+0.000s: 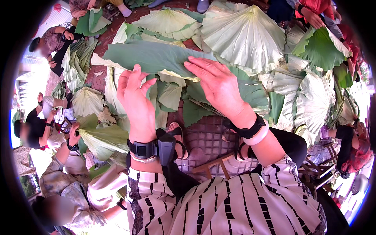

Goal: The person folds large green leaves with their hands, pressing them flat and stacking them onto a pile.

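A large lotus leaf point(152, 56), folded over with its grey-green face up and a pale edge along the near side, spans the space before me. My left hand point(135, 100) is at its near left edge, fingers bent around the rim. Over the near right edge lies my right hand point(221, 84), its fingers long and close together and gripping the leaf; the thumb is hidden. Just below the fold hang more green leaf pieces point(170, 96). Beyond my right hand spreads a pale fan-shaped lotus leaf point(244, 37), underside up.
Heaps of lotus leaves point(315, 100) cover the paved ground point(203, 139) to the right and ahead. A wooden stool point(215, 166) shows by my feet. At left, a person's hand point(74, 135) holds a leaf point(103, 135); at upper right another person handles a green leaf point(323, 49).
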A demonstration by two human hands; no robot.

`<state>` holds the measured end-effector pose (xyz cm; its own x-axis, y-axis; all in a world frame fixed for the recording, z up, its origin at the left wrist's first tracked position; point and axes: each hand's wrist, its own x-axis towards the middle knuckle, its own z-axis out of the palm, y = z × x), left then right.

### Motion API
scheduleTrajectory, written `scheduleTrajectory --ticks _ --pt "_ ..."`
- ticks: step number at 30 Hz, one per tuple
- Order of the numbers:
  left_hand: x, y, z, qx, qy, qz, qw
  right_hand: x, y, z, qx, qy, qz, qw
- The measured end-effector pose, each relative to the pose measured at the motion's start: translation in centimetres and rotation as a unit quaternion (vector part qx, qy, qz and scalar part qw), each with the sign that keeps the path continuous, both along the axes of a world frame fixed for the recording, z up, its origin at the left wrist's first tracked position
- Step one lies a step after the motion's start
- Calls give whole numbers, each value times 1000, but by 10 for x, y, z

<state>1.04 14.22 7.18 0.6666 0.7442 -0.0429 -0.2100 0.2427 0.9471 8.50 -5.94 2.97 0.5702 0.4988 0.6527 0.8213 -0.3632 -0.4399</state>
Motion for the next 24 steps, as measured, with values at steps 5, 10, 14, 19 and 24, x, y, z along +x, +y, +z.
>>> scheduleTrajectory --ticks 5,10,14,19,24 --pt "-2 -4 4 -23 47 -19 998 36 -31 -7 -78 -59 -39 994" --pt "0 -3 6 -22 40 -21 999 53 -66 -77 -122 -50 -78 988" --pt "1 -1 -6 -13 26 -25 999 45 -93 -172 -190 13 -100 977" --pt "11 -21 4 -31 26 -58 998 24 -169 -288 -395 250 -76 881" --pt "7 -18 7 -53 31 -32 998 8 -177 -312 -456 340 -65 820"
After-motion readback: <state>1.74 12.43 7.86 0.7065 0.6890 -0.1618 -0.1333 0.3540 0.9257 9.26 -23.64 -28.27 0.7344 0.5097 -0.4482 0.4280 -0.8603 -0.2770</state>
